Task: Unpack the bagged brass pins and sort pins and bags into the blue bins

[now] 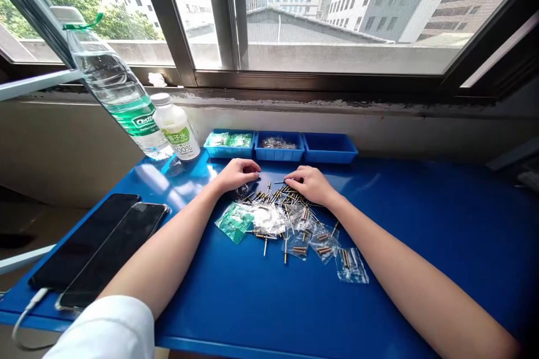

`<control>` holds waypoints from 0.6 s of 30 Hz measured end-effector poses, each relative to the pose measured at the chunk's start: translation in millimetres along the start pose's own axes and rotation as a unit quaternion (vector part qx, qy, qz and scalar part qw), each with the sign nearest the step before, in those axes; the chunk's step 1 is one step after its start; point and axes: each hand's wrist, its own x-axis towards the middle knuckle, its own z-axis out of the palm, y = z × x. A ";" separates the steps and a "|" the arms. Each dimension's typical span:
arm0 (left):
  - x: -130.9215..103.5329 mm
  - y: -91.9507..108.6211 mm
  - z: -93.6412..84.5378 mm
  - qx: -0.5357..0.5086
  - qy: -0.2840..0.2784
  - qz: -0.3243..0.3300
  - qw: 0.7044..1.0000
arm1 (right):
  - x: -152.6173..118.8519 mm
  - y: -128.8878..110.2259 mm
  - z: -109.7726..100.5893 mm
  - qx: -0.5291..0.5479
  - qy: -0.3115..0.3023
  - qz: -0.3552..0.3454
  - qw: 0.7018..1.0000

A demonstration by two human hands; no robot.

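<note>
My left hand (239, 174) rests at the upper left of a heap of blind rivets (278, 196), its fingers curled toward the thumb. Whatever it may hold is hidden. Crumpled clear plastic lies just below it. From the right, my right hand (310, 184) reaches over the heap, thumb and forefinger pinching a single rivet (279, 182) that points left. The loose rivets have thin silver stems and dark or gold-coloured bodies. In front lie a green plastic packet (234, 222), shiny clear bags (269, 219) and several small clear bags with brown pins inside, one (352, 265) set apart at the right.
Behind the heap stand three blue bins: one with green packets (230, 140), one with small metal pieces (278, 143), and a right-hand bin (329, 147). A large water bottle (113, 84), white bottle (176, 128) and two phones (113, 258) occupy the left. A window (311, 28) is behind.
</note>
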 end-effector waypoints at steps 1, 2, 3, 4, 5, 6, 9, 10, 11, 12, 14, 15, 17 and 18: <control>0.2 0.0 -0.1 -0.001 0.001 -0.001 1.000 | 0.2 -0.9 0.6 0.007 0.003 0.006 1.000; 0.4 -0.1 -0.1 -0.001 0.000 -0.001 1.000 | 0.2 -1.4 0.8 0.016 0.005 0.012 1.000; 0.5 -0.2 -0.1 -0.002 0.000 -0.002 1.000 | 0.2 -1.7 0.8 0.025 0.005 0.017 1.000; 0.6 -0.2 0.0 -0.002 -0.002 -0.002 1.000 | 0.1 -1.8 0.6 0.032 0.004 0.020 0.999; 0.7 -0.3 0.1 -0.002 -0.003 -0.001 1.000 | 0.0 -1.8 0.4 0.035 0.003 0.023 0.999; 0.6 -0.2 0.1 -0.002 -0.005 0.000 1.000 | -0.2 -1.7 0.2 0.033 0.003 0.027 0.999; 0.2 0.4 0.0 0.006 -0.006 0.004 1.000 | -0.7 -1.3 0.1 0.013 0.005 0.033 0.999; 0.1 0.8 -0.1 0.010 -0.004 0.006 1.000 | -1.0 -1.2 0.1 0.010 0.007 0.034 0.999; -0.1 1.2 -0.2 0.014 -0.003 0.006 1.000 | -1.2 -1.1 0.1 0.012 0.008 0.033 0.999; -0.2 1.6 -0.2 0.018 -0.001 0.007 1.000 | -1.5 -1.0 0.0 0.018 0.008 0.030 0.999; -0.2 2.2 0.1 0.020 0.001 0.007 1.000 | -2.0 -0.8 -0.4 0.034 0.008 0.023 0.999; -0.1 2.3 0.4 0.018 0.001 0.007 1.000 | -2.1 -0.7 -0.6 0.041 0.008 0.020 0.999; 0.5 1.8 1.0 0.010 0.002 0.005 1.000 | -2.1 -0.5 -1.0 0.051 0.007 0.020 0.998; 1.0 1.3 0.9 0.002 0.002 0.003 1.000 | -2.0 -0.4 -1.0 0.054 0.006 0.021 0.998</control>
